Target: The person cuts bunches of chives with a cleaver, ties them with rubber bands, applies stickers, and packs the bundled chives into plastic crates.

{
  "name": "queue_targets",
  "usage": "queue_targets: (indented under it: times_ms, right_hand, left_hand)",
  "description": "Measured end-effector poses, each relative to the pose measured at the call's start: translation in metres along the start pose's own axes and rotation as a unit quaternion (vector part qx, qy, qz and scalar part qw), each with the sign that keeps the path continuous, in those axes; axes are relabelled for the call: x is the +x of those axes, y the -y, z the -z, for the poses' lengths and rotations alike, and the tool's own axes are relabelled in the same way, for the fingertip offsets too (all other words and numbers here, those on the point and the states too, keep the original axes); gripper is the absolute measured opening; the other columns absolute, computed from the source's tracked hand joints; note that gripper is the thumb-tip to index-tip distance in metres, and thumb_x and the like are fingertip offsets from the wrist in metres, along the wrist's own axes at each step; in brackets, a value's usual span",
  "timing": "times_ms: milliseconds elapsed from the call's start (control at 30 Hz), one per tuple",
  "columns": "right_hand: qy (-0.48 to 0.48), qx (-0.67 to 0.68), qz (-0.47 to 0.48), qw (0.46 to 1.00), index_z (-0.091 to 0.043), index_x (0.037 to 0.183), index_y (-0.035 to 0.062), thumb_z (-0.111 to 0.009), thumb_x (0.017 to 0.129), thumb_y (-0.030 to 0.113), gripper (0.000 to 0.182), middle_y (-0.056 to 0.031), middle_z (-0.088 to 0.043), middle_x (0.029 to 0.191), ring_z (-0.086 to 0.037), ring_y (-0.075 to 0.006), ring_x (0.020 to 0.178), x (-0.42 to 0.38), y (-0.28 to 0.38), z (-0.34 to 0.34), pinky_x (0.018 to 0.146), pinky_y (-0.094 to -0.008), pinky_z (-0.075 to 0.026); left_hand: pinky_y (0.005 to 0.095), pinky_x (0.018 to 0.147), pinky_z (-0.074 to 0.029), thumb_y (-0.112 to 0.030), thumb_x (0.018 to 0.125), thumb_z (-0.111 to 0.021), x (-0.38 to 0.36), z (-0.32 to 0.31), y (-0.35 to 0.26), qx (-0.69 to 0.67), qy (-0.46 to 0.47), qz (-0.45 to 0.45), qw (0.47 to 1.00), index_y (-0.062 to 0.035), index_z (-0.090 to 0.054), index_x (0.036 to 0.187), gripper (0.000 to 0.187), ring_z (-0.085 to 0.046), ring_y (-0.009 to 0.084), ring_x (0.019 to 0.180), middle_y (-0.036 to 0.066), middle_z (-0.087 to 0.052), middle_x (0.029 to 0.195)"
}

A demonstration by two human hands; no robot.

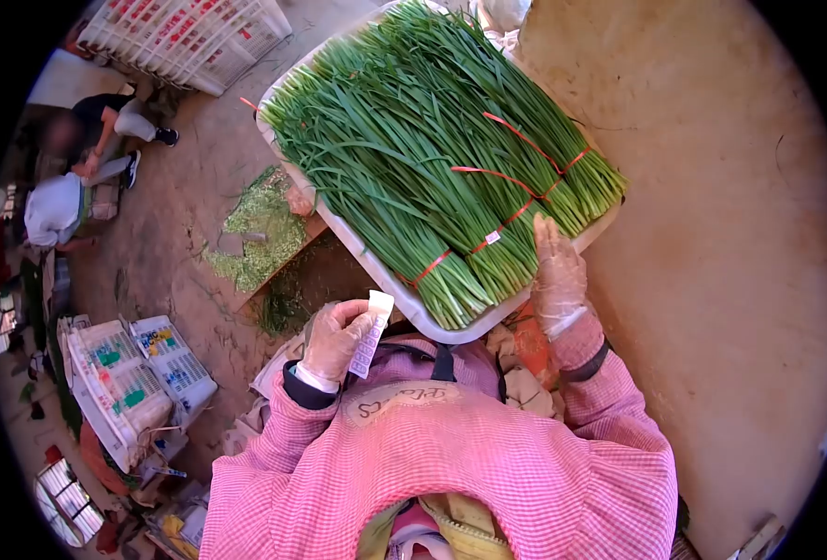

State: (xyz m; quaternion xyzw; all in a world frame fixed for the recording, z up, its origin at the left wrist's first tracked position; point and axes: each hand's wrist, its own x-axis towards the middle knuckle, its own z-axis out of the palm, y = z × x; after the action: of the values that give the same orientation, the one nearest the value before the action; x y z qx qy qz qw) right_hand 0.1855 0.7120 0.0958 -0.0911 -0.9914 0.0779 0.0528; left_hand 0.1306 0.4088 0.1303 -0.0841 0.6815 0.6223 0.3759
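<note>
My left hand, in a thin clear glove, pinches a strip of white stickers with purple print. My right hand, gloved the same way, lies with its fingers stretched out against the cut ends of the garlic chives, at the near right rim of a white plastic crate. Red ties bind the chives into bundles. On the tie of the middle bundle sits a small white label; I cannot see one on the bundles to either side.
Chopped green trimmings lie on the floor left of the crate. Stacked printed white crates stand at the lower left, and a white slatted crate at the top left. Two people sit low at the far left. Bare brown surface spreads at right.
</note>
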Motion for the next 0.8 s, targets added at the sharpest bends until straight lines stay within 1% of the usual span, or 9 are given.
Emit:
queue_targets:
  times_ms: [67,133,267,333,367,433,533,633,800]
  right_hand:
    - [-0.047,0.266,-0.026,0.962,-0.035,0.130,0.0040,-0.058,0.077,0.004,0.058,-0.0155,-0.048,0.123,-0.055,-0.0264,0.097,-0.022,0.024,-0.001,0.078,-0.0350,-0.046]
    - [0.236,0.586,-0.241,0.737,-0.038,0.128,0.0031,-0.063,0.077,0.010,0.057,-0.0129,-0.051,0.117,-0.057,-0.0192,0.084,-0.030,0.081,0.017,0.070,-0.0305,-0.048]
    - [0.353,0.720,-0.213,0.558,-0.056,0.112,0.0032,-0.059,0.084,0.015,0.031,-0.0036,-0.060,0.079,-0.051,-0.0083,0.055,-0.045,0.135,0.004,0.053,-0.0201,-0.045]
    - [0.301,0.720,-0.218,0.586,-0.062,0.103,0.0035,-0.056,0.086,0.015,0.021,-0.0004,-0.059,0.069,-0.049,-0.0051,0.051,-0.055,0.134,0.009,0.047,-0.0173,-0.041]
    - [0.375,0.699,-0.227,0.565,-0.062,0.102,0.0036,-0.056,0.086,0.015,0.021,-0.0002,-0.059,0.070,-0.049,-0.0050,0.052,-0.059,0.127,0.011,0.046,-0.0174,-0.040]
    - [0.510,0.636,-0.186,0.548,-0.063,0.100,0.0044,-0.057,0.086,0.018,0.021,0.0004,-0.059,0.070,-0.049,-0.0041,0.054,-0.067,0.129,0.013,0.047,-0.0167,-0.039]
    - [0.554,0.468,-0.027,0.688,-0.065,0.097,0.0053,-0.063,0.079,0.025,0.027,-0.0051,-0.064,0.075,-0.058,-0.0143,0.061,-0.075,0.160,-0.013,0.055,-0.0270,-0.047]
    - [0.548,0.065,0.139,0.822,-0.065,0.085,0.0021,-0.054,0.077,0.016,0.019,-0.0146,-0.064,0.083,-0.062,-0.0277,0.083,-0.070,0.212,-0.045,0.073,-0.0359,-0.048]
    - [0.476,0.496,-0.157,0.709,-0.059,0.094,0.0117,-0.048,0.085,0.017,0.015,-0.0065,-0.059,0.088,-0.057,-0.0180,0.080,-0.081,0.215,-0.073,0.075,-0.0301,-0.046]
  left_hand:
    - [0.0202,0.061,-0.045,-0.007,0.081,-0.055,-0.002,-0.003,-0.002,0.012,-0.023,0.004,1.000,0.0032,-0.061,0.096,0.018,-0.056,0.0077,0.066,0.003,-0.062,0.079]
    - [0.0211,0.066,-0.045,-0.008,0.081,-0.056,-0.004,-0.014,-0.005,-0.050,0.019,-0.035,0.998,0.0040,-0.061,0.094,0.018,-0.056,0.0085,0.072,0.004,-0.062,0.083]
    - [0.0288,0.090,-0.037,-0.018,0.079,-0.061,-0.016,-0.020,-0.009,0.000,0.131,-0.124,0.984,0.0021,-0.055,0.108,0.035,-0.047,0.0161,0.106,0.008,-0.048,0.119]
    - [0.0344,0.096,-0.032,-0.026,0.073,-0.066,-0.017,-0.002,0.020,-0.003,0.124,-0.136,0.983,-0.0013,-0.046,0.119,0.056,-0.044,0.0237,0.114,0.012,-0.044,0.124]
    - [0.0366,0.096,-0.032,-0.028,0.069,-0.067,-0.010,0.013,0.038,0.230,0.136,-0.191,0.945,-0.0033,-0.043,0.122,0.063,-0.043,0.0275,0.114,0.013,-0.044,0.124]
    - [0.0401,0.090,-0.036,-0.026,0.061,-0.066,-0.013,0.025,0.057,0.612,0.115,-0.237,0.746,-0.0079,-0.053,0.113,0.057,-0.049,0.0321,0.104,0.014,-0.054,0.109]
    - [0.0362,0.073,-0.043,-0.014,0.057,-0.060,0.015,0.043,0.068,0.635,0.082,-0.173,0.749,-0.0116,-0.066,0.072,0.016,-0.058,0.0252,0.078,0.007,-0.062,0.073]
    - [0.0362,0.069,-0.043,-0.010,0.051,-0.059,0.006,0.019,0.019,0.577,0.075,-0.250,0.774,-0.0128,-0.063,0.061,0.011,-0.057,0.0251,0.074,0.007,-0.061,0.070]
    - [0.0377,0.059,-0.044,-0.004,0.048,-0.059,-0.001,-0.001,0.021,0.472,0.065,-0.388,0.789,-0.0084,-0.060,0.060,0.013,-0.057,0.0284,0.064,0.008,-0.060,0.064]
